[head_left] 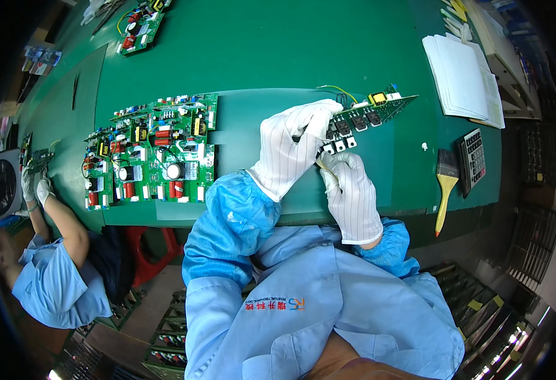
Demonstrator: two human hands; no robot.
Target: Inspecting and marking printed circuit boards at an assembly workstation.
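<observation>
My left hand [284, 149], in a white striped glove, grips one end of a green circuit board [392, 109] and holds it tilted above the table. Yellow and white parts and a yellow-green wire show on the board's upper side. A row of black transistors [340, 145] with round holes juts from its near edge. Just below them is my right hand [354, 196], gloved alike, its thumb and fingers pinched together. Something thin and yellowish shows at those fingertips, too small to make out. Whether it touches the transistors is unclear.
Left of my hands, several populated circuit boards [151, 152] lie close together on the green table [252, 50]; another board [142, 28] lies farther back. On the right are papers [461, 82], a brush [446, 183] and a calculator [473, 161]. A co-worker [63, 253] handles a board at far left.
</observation>
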